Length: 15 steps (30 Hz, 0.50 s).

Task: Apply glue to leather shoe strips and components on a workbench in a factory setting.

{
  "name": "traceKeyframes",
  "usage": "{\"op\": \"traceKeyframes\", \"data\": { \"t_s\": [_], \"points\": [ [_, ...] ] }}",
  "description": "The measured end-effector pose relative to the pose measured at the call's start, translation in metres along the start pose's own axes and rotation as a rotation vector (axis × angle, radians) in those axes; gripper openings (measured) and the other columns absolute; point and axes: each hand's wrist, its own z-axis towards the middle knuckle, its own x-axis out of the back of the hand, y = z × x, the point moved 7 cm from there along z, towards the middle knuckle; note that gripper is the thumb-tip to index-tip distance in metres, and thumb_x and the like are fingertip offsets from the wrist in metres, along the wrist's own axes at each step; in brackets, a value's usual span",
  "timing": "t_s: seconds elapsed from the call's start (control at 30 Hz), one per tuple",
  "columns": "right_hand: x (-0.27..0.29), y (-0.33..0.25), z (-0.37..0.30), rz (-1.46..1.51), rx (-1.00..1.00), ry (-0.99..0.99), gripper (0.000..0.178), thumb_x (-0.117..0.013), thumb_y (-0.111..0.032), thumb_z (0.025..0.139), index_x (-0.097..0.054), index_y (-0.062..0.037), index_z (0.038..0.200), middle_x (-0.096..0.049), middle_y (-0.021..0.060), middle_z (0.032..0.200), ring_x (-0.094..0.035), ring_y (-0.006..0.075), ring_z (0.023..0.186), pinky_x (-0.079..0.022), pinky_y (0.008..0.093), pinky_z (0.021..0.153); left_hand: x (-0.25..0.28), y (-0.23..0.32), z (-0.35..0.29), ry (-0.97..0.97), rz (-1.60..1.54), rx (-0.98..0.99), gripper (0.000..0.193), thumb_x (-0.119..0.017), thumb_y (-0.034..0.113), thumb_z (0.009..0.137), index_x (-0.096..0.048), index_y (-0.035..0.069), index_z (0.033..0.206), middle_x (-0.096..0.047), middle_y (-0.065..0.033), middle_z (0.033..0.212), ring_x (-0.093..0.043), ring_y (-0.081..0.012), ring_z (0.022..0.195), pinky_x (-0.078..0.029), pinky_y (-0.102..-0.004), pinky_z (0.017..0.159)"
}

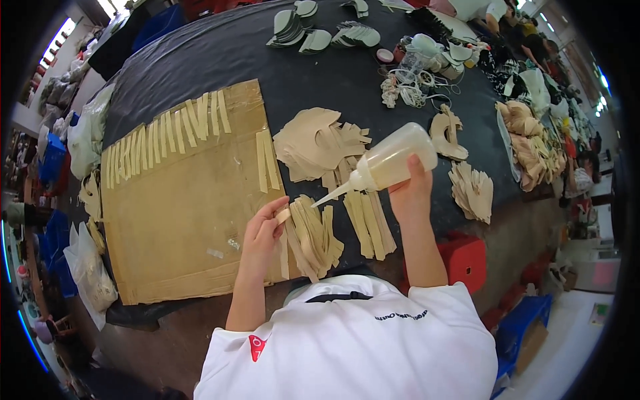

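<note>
Head view: right hand (410, 193) fingers grip the glue bottle (390, 160), nozzle aimed leftward at the strip (285, 215) pinched by left hand (263, 230) fingers.

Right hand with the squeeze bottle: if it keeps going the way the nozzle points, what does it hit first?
Probably the tan strip pinched in the left hand. The right hand aims the squeeze bottle nozzle down-left at it, tip just short. Depth is unclear; the strip pile lies just beneath.

Left hand (263, 230) at the near edge of the cardboard sheet (180, 213), fingers curled, tips pinching, forearm bare and reaching forward, right hand (410, 193) right of the cardboard sheet, raised, fist closed in a grip, thumb up, wrist cocked inward
</note>
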Motion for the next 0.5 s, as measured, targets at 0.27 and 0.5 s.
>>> {"op": "traceKeyframes", "data": {
  "t_s": [0.27, 0.5],
  "points": [
    [-0.004, -0.026, 0.012, 0.077, 0.117, 0.02, 0.062, -0.065, -0.039, 0.08, -0.038, -0.0064, 0.126, -0.051, 0.0092, 0.115, -0.052, 0.0266, 0.106, -0.046, 0.045, 0.089, -0.029, 0.038, -0.019, 0.04, 0.146, -0.097, 0.013, -0.059, 0.003, 0.083, -0.062, -0.004, 0.094, -0.066, -0.0078, 0.082, -0.061, -0.0089, 0.075, -0.045, -0.0186, 0.068],
    [-0.007, -0.021, 0.016, 0.094, 0.084, -0.02, 0.065, -0.064, -0.042, 0.081, -0.037, -0.0054, 0.127, -0.051, 0.0111, 0.114, -0.055, 0.0304, 0.103, -0.047, 0.0471, 0.088, -0.035, 0.044, -0.03, 0.086, 0.055, -0.147, 0.01, -0.066, 0.003, 0.079, -0.063, -0.004, 0.086, -0.063, -0.0041, 0.076, -0.059, -0.007, 0.069, -0.044, -0.0175, 0.061]
  ]
}}
